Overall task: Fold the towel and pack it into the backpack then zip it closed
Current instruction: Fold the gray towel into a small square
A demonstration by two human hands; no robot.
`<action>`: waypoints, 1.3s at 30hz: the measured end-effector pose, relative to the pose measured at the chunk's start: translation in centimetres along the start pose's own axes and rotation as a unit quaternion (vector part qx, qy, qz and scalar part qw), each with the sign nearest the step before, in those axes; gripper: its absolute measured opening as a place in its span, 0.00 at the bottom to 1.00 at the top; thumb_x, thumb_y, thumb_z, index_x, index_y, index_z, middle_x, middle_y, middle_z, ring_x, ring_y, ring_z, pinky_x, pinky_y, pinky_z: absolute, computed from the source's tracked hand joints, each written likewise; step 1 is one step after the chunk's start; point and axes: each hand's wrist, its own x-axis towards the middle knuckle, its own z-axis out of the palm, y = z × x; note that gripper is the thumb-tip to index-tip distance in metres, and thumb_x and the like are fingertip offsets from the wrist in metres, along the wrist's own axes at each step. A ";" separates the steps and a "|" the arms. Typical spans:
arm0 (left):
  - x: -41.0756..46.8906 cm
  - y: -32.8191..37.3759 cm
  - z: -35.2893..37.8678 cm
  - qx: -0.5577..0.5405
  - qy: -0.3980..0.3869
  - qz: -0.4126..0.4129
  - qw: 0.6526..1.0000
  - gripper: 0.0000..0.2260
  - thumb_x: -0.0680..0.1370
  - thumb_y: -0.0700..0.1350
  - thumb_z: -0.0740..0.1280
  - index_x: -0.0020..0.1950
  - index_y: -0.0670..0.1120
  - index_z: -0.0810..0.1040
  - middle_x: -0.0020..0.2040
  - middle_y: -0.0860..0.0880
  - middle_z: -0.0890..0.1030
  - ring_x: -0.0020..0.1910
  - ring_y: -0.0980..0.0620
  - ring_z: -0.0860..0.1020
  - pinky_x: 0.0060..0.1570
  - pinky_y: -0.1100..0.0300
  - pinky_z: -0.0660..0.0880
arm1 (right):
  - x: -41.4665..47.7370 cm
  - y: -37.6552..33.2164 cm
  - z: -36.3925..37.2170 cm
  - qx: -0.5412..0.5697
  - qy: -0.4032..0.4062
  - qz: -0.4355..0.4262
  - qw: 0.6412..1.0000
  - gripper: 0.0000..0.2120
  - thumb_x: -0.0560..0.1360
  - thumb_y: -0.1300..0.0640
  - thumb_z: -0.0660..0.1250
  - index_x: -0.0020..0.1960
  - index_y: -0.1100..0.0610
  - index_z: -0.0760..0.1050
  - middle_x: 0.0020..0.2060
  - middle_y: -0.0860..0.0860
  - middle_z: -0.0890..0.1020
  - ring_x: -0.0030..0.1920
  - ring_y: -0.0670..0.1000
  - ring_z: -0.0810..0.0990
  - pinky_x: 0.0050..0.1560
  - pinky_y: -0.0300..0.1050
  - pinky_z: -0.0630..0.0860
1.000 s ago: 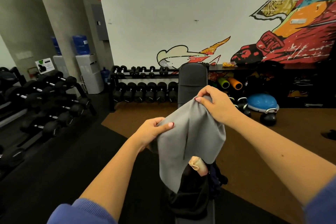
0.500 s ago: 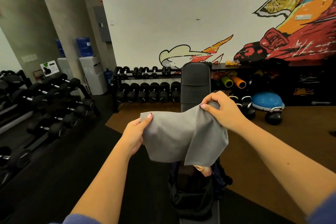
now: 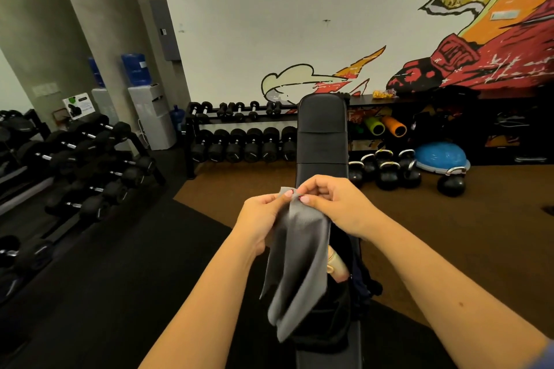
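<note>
Gym, dumbbell racks (image 3: pixel 239 144) behind. Mid-frame, left hand (image 3: pixel 262 217) and right hand (image 3: pixel 338 207) pinch together the top corners of a thin grey cloth towel (image 3: pixel 296 260) hanging over the open black backpack (image 3: pixel 329 329); light, floppy, probably best held by its corners.

The towel (image 3: pixel 296 263) is plain mid-grey with no print; the bench (image 3: pixel 322 135) is black, and so is the backpack (image 3: pixel 329 317) on it, with a beige item (image 3: pixel 335 263) at its mouth. Nails on the left hand (image 3: pixel 263 216) and right hand (image 3: pixel 335 204) are pale pink. Behind the bench the wall (image 3: pixel 269 24) is white, its mural (image 3: pixel 479 69) red, orange and yellow with black outlines. Right of the bench are a lime-green roller (image 3: pixel 374 126), an orange roller (image 3: pixel 395 126), a blue dome (image 3: pixel 440 156) and brown floor (image 3: pixel 449 234); left of it, black dumbbells (image 3: pixel 239 147) with silver handles, blue water bottles (image 3: pixel 135 69) and a black mat (image 3: pixel 120 278)
</note>
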 end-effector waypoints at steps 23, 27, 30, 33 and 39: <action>-3.2 -0.9 2.3 -0.148 -0.031 -0.002 0.988 0.12 0.81 0.47 0.64 0.56 0.43 0.84 0.46 0.43 0.86 0.41 0.53 0.84 0.36 0.63 0.79 | -0.3 0.4 1.2 0.068 0.142 0.059 0.986 0.05 0.72 0.59 0.73 0.45 0.51 0.86 0.41 0.45 0.87 0.47 0.42 0.84 0.52 0.40 0.80; -3.3 -0.8 2.3 -0.143 -0.031 0.002 0.989 0.12 0.81 0.47 0.64 0.56 0.43 0.84 0.43 0.46 0.86 0.39 0.55 0.84 0.35 0.63 0.78 | -0.1 0.8 1.2 0.053 0.154 0.067 0.984 0.04 0.72 0.57 0.74 0.45 0.50 0.85 0.41 0.45 0.86 0.48 0.43 0.84 0.55 0.46 0.81; -3.2 -0.7 2.4 -0.135 -0.031 0.004 0.990 0.12 0.81 0.48 0.64 0.56 0.44 0.84 0.46 0.45 0.86 0.42 0.53 0.84 0.40 0.61 0.80 | -0.1 0.7 1.2 0.049 0.152 0.062 0.985 0.03 0.71 0.55 0.74 0.44 0.49 0.85 0.40 0.45 0.86 0.46 0.44 0.84 0.54 0.49 0.81; -3.3 -0.5 2.4 -0.129 -0.041 0.009 0.991 0.15 0.81 0.52 0.65 0.56 0.44 0.84 0.47 0.45 0.87 0.45 0.51 0.85 0.45 0.58 0.80 | -0.1 0.8 1.1 0.055 0.155 0.063 0.984 0.03 0.71 0.54 0.75 0.44 0.48 0.85 0.39 0.46 0.86 0.45 0.48 0.84 0.52 0.50 0.82; -2.8 0.0 1.7 -0.064 -0.036 0.039 0.997 0.10 0.80 0.48 0.66 0.56 0.47 0.85 0.51 0.48 0.87 0.53 0.49 0.84 0.53 0.56 0.80 | -0.5 0.8 0.8 0.138 0.143 0.054 0.979 0.07 0.74 0.56 0.72 0.51 0.53 0.83 0.42 0.54 0.84 0.44 0.45 0.81 0.48 0.38 0.78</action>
